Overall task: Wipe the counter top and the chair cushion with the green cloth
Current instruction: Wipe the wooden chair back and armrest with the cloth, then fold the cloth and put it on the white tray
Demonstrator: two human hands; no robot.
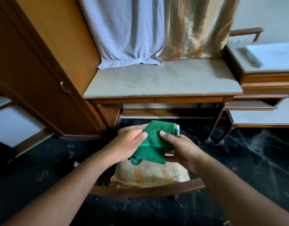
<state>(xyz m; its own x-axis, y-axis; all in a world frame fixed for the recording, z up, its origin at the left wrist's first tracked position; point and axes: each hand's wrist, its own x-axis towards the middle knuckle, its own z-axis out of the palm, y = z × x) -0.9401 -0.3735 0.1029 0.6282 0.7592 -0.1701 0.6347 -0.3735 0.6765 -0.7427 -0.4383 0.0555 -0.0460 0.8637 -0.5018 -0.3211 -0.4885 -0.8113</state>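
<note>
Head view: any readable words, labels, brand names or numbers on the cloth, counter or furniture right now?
None can be read.
Green cloth, held by left hand and right hand: a pale edge, perhaps a tag, shows no legible print.
Counter top, chair cushion, cabinet door, curtains: no text.

Home bedroom: wooden wardrobe [47, 66], curtains [156, 30], dressing counter top [161, 80], cushioned chair [148, 176]

Wooden wardrobe [47, 66], curtains [124, 31] (white, gold)
</note>
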